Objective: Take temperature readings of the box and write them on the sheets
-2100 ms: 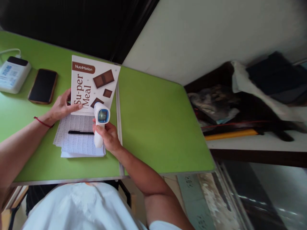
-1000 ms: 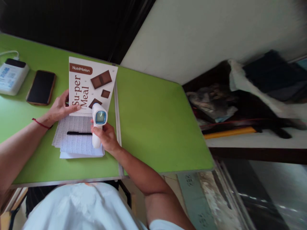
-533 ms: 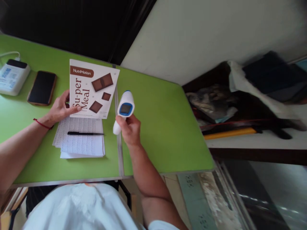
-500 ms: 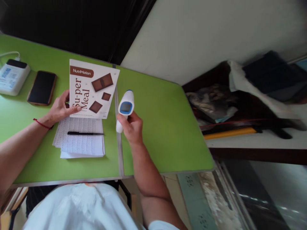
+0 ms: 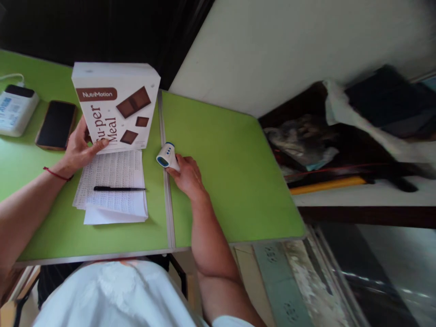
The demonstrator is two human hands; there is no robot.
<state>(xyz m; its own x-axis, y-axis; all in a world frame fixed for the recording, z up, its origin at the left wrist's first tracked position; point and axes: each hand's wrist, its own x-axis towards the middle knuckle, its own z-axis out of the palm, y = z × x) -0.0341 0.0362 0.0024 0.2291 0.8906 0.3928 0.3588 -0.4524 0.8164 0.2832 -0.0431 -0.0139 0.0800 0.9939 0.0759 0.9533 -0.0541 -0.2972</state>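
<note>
My left hand (image 5: 81, 144) grips the lower left edge of a white box (image 5: 132, 131) marked "NutriMotion Su-per Meal", with brown chocolate squares printed on its front. The box is tilted, so its top face shows too. My right hand (image 5: 188, 175) is closed round the handle of a white and blue infrared thermometer (image 5: 166, 155). Its head lies over the table seam, with the small screen and blue buttons in sight. Below the box, printed sheets of paper (image 5: 116, 206) lie on the green table, and a black pen (image 5: 117, 188) rests across them.
A dark phone (image 5: 56, 125) and a white power bank (image 5: 17, 111) with a cable lie at the left of the green table (image 5: 231, 181). To the right, a shelf (image 5: 391, 197) holds cloths and a yellow bar (image 5: 329, 185). A white wall rises behind.
The box has shifted up and left and tipped so its top face shows. The thermometer has turned, its head now pointing left, and has moved slightly left and down.
</note>
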